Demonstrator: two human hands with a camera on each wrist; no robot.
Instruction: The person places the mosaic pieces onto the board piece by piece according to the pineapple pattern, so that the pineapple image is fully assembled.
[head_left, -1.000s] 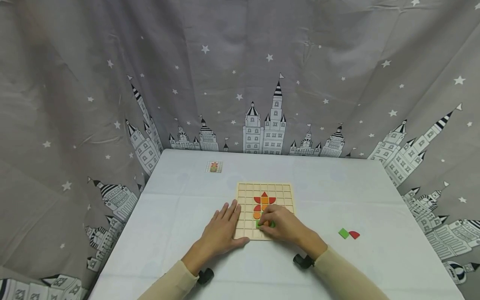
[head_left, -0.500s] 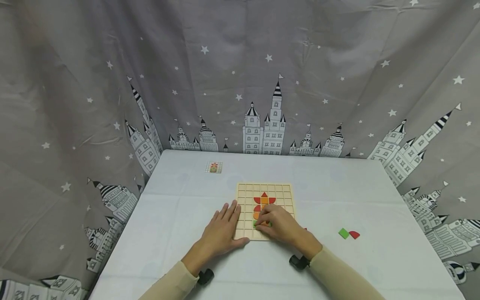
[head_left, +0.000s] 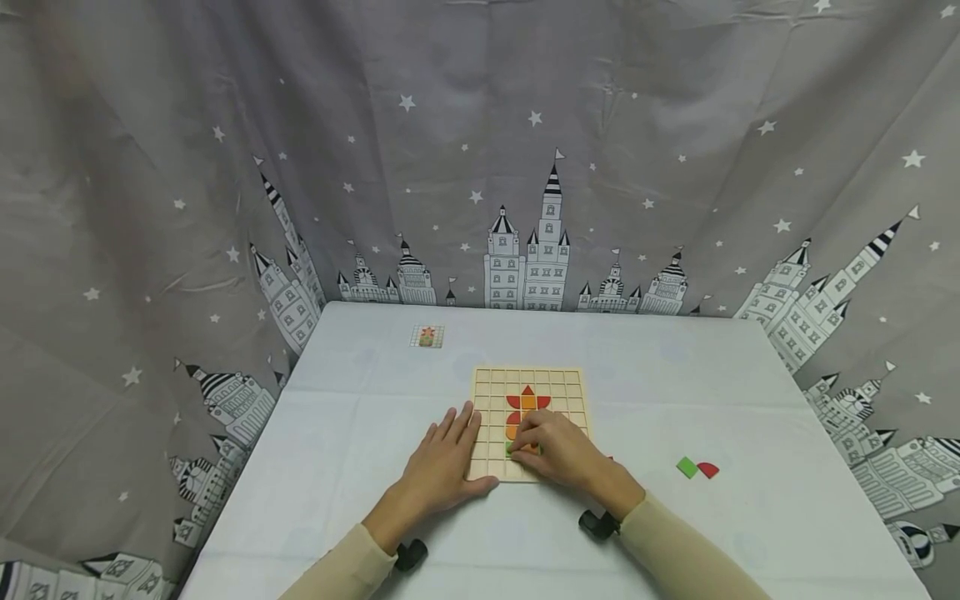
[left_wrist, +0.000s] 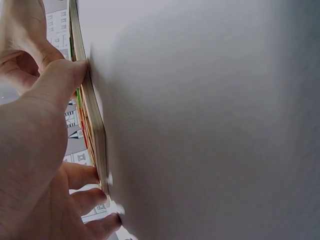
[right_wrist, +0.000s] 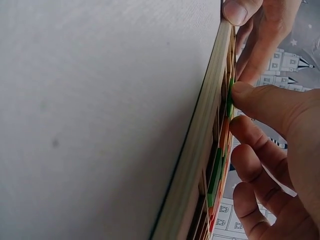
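Note:
A square wooden grid board (head_left: pixel 491 379) lies on the table, bearing flat pieces in a flower-like pattern. Red pieces (head_left: pixel 528 390) and an orange square (head_left: pixel 528 402) form its upper part. My left hand (head_left: pixel 444 462) rests with spread fingers on the board's left edge, its thumb at the near corner. My right hand (head_left: pixel 558 447) is over the lower middle, thumb and fingertips at a small green piece (right_wrist: pixel 230 100) in the grid. Another green piece (right_wrist: pixel 215 177) sits farther right along that row in the right wrist view. My right hand hides part of the pattern.
A green square (head_left: pixel 687 467) and a red quarter-round piece (head_left: pixel 708 470) lie on the white table (head_left: pixel 637 358) to the right. A bit of red (head_left: pixel 611 457) peeks out behind my right wrist. A small pattern card (head_left: pixel 427 337) lies at the back left.
My right hand has shifted slightly left on the board, and the green piece at its fingertips sits a little farther left. My left hand has stayed put.

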